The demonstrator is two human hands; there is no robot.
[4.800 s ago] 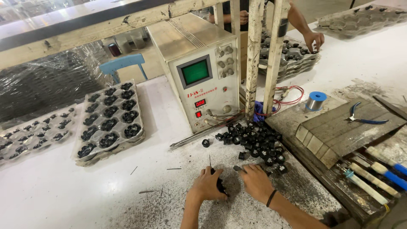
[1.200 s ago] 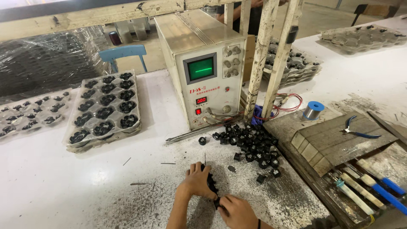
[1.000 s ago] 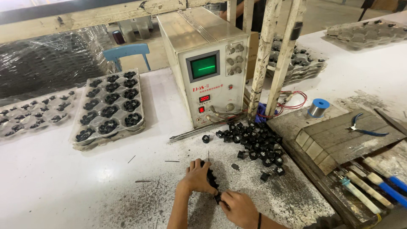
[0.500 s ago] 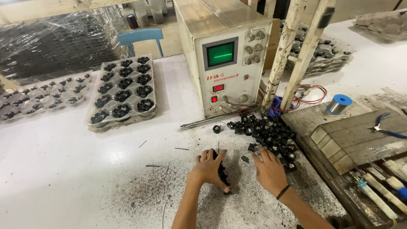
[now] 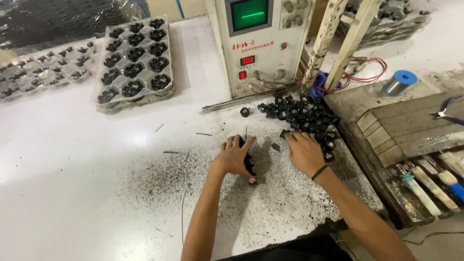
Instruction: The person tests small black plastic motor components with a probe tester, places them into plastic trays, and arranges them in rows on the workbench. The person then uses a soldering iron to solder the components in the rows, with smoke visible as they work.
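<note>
My left hand (image 5: 234,157) lies on the white bench, fingers curled around a short stack of small black parts (image 5: 249,163). My right hand (image 5: 303,152) rests palm down at the near edge of a loose pile of small black round parts (image 5: 302,116), its fingertips touching the nearest pieces. Whether it grips one is hidden under the fingers. A single black part (image 5: 245,111) lies apart to the left of the pile.
A beige test box with a green screen (image 5: 253,41) stands behind the pile. Plastic trays of black parts (image 5: 134,63) sit at the back left. Two wooden posts (image 5: 338,38), a solder spool (image 5: 398,82), pliers (image 5: 447,108) and a wooden tool tray (image 5: 411,140) are on the right.
The view has moved closer and tilted down. My right hand left my left hand and reached out to the edge of the black parts pile. My left hand stayed on its stack.
</note>
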